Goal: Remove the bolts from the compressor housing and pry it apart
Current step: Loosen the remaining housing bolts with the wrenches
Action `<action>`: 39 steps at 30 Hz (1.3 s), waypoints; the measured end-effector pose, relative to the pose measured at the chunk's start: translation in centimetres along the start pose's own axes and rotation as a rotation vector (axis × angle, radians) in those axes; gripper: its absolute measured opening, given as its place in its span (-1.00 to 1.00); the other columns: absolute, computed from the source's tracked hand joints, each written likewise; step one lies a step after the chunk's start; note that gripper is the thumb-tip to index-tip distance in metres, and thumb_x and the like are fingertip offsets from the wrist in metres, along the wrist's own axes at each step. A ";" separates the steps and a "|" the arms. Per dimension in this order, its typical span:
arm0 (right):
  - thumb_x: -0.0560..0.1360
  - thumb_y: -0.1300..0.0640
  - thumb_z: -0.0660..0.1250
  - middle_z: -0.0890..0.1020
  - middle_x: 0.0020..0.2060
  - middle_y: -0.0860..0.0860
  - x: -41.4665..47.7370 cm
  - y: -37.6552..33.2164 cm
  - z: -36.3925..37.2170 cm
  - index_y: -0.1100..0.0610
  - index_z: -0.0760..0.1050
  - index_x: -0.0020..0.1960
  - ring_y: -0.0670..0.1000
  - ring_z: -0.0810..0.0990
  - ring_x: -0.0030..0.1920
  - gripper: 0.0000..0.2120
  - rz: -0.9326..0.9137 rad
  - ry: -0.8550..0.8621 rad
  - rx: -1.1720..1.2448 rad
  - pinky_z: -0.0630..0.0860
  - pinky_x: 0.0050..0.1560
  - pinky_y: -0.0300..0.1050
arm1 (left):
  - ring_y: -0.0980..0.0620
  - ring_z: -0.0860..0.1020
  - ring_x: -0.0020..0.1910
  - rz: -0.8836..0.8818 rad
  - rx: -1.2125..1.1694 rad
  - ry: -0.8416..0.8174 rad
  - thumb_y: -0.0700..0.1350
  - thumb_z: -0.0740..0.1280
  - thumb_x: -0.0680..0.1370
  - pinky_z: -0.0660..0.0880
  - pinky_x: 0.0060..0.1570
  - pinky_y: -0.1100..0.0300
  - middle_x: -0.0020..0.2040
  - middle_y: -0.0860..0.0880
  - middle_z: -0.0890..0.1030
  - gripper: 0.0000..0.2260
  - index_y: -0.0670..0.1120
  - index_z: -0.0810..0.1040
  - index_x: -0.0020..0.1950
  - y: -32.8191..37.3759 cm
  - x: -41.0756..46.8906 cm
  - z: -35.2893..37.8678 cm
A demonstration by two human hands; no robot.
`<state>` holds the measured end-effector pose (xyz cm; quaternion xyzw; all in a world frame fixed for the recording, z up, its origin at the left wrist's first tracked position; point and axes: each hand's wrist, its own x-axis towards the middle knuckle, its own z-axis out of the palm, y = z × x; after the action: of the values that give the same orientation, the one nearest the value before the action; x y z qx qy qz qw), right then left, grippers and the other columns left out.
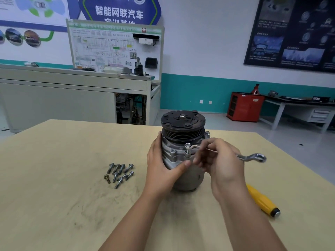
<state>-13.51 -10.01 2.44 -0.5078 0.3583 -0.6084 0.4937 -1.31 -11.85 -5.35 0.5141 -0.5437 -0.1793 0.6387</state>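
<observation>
A grey metal compressor (183, 140) stands upright on the wooden table (54, 187), its black pulley and clutch plate on top. My left hand (163, 165) wraps around the left side of its housing, thumb across the front. My right hand (217, 160) grips the shaft of a double-ended ring wrench (252, 157). The wrench's near ring sits over a raised bolt (187, 147) on the housing flange. Its far ring sticks out to the right of my hand. Several loose bolts (119, 173) lie in a cluster on the table, left of the compressor.
A yellow-handled screwdriver (262, 201) lies on the table behind my right forearm. Beyond the table stand a grey workbench with a training board (116, 48), a red cabinet (244, 105) and a grey desk (299, 107) at the right wall.
</observation>
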 end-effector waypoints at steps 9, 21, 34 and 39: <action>0.34 0.21 -0.01 0.25 -0.68 0.07 3.3 -1.7 -1.0 0.15 0.21 -0.44 -0.06 0.13 -0.67 -0.81 0.342 -0.230 0.113 0.07 -0.61 -0.37 | 0.14 0.21 0.47 0.012 0.001 0.005 0.29 0.40 0.22 0.24 0.45 0.00 0.45 0.15 0.25 -0.12 0.24 0.08 0.46 0.2 -0.1 -0.1; 0.40 0.28 0.03 0.33 -0.60 0.07 2.5 -0.9 -1.5 0.23 0.39 -0.36 -0.05 0.25 -0.59 -0.76 0.123 -0.231 0.402 0.20 -0.57 -0.29 | 0.14 0.23 0.46 0.023 0.002 0.003 0.28 0.41 0.23 0.27 0.43 -0.04 0.45 0.16 0.26 -0.16 0.31 0.08 0.42 0.3 -0.1 -0.1; 0.48 0.40 0.04 0.51 -0.50 0.07 -2.2 1.4 1.3 0.13 0.46 -0.36 -0.04 0.45 -0.45 -0.63 -0.101 -0.030 0.159 0.34 -0.48 -0.26 | 0.15 0.22 0.45 -0.013 -0.013 -0.006 0.21 0.37 0.18 0.26 0.43 -0.02 0.44 0.15 0.27 -0.10 0.26 0.07 0.47 0.0 -0.2 -0.1; 0.48 0.38 0.06 0.49 -0.53 0.08 -2.5 1.3 1.7 0.04 0.50 -0.43 -0.04 0.42 -0.49 -0.55 -0.089 0.017 0.118 0.28 -0.54 -0.27 | 0.11 0.18 0.49 -0.095 -0.064 0.011 0.21 0.42 0.12 0.23 0.45 -0.05 0.47 0.16 0.18 0.10 0.26 -0.18 0.51 -0.1 -0.3 0.1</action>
<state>-11.52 -7.79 0.93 -0.4880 0.3030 -0.6539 0.4923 -1.51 -11.72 -5.57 0.5196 -0.5089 -0.2241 0.6487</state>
